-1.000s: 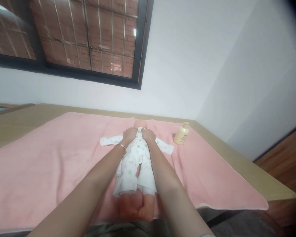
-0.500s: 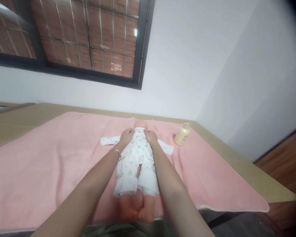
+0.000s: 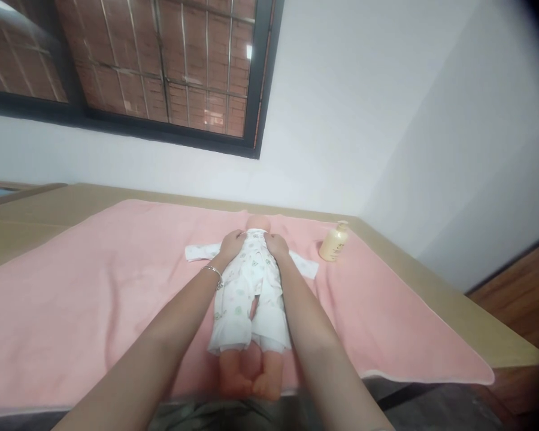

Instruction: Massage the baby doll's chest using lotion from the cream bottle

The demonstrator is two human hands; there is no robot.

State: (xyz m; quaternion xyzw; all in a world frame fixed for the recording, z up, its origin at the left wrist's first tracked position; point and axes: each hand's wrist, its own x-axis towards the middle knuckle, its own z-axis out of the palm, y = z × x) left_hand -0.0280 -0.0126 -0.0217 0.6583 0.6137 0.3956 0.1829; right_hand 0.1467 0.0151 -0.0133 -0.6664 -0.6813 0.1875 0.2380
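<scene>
The fingers of your left hand [image 3: 232, 246] and right hand [image 3: 277, 245] curl inward at the two sides of the upper chest of the doll [image 3: 257, 269], just below its neck. Their tips are partly hidden, so you cannot tell from this view whether they pinch the cloth or only press on it. The backs of your hands face up, thumb sides inward, mirroring each other with the collar between.

Behind them, your wrists run nearly straight into your forearms, which spread apart toward you on either side of the doll; a silver bracelet [image 3: 214, 276] rings your left wrist.

The doll lies lengthwise between your arms, head at the far end and bare feet toward you. Its white printed outfit [image 3: 236, 299] has both sleeves stretched out sideways past your hands. Beneath is a pink blanket [image 3: 386, 323] spread on a table [image 3: 458, 317]. A yellow pump bottle [image 3: 333, 245] stands on the blanket, beyond the sleeve on your right. A barred window [image 3: 161, 66] is set in the wall [image 3: 332, 108] ahead.
</scene>
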